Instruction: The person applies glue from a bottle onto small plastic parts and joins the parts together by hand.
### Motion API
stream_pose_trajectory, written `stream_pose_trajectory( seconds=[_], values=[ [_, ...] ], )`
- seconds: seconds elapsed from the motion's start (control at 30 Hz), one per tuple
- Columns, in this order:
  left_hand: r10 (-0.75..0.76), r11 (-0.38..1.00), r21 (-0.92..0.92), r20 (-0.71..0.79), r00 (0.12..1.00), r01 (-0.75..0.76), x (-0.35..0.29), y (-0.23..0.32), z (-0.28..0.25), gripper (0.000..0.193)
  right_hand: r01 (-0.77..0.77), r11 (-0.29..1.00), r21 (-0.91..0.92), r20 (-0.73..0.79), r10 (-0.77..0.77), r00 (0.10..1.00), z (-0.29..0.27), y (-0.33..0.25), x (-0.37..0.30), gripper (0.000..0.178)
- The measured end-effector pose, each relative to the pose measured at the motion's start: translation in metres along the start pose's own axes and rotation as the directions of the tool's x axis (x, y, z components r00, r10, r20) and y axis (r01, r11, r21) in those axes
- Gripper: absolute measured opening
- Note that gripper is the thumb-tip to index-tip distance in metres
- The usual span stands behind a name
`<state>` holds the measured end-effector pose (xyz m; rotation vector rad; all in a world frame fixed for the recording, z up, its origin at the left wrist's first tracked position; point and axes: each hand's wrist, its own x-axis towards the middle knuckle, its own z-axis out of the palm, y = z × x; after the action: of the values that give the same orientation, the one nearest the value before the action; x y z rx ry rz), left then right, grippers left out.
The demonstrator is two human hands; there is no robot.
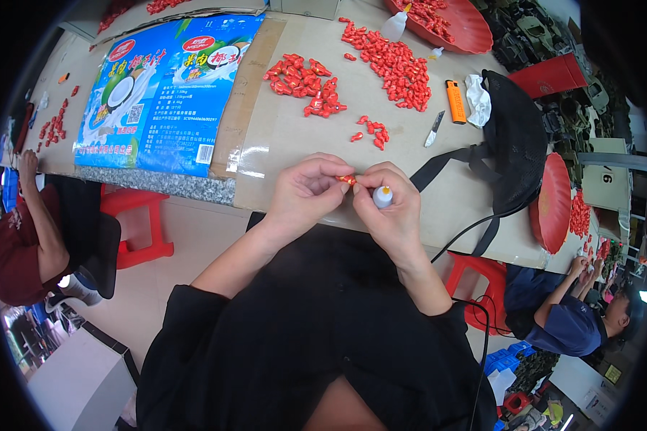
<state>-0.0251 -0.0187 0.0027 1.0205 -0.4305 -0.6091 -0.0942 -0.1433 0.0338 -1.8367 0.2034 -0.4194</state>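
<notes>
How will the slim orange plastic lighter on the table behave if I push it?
The slim orange plastic lighter will probably slide rather than roll, since it lies lengthwise on the level-looking beige tabletop. It is likely stiff, given its straight, smooth body.

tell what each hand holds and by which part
Left hand and right hand pinch a small red piece, exact spot unclear; the right also grips a white bottle by its body.
</notes>
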Motion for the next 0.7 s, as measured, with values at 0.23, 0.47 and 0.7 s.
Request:
stream_pose_trajectory(
  seconds=[0.23,0.47,0.7],
  values=[
    [0.006,1.0,0.013,-0.002,1.0,-0.006,0.0004,-0.0012,0.0005,0.018,0.053,0.997,-0.05,0.017,-0.052,0.998,-0.002,0.0034,-0.0004,0.007],
    [0.039,0.997,-0.064,0.107,0.994,-0.032,0.0013,0.0013,-0.0053,0.021,0.126,0.991,-0.05,-0.03,-0.128,0.991,-0.0061,0.005,-0.0022,0.01],
    [0.035,0.999,-0.04,0.047,0.998,-0.033,-0.0004,0.0008,0.0,0.029,0.034,0.99,0.14,-0.095,-0.021,0.995,-0.0046,0.002,-0.003,0.012]
  ],
)
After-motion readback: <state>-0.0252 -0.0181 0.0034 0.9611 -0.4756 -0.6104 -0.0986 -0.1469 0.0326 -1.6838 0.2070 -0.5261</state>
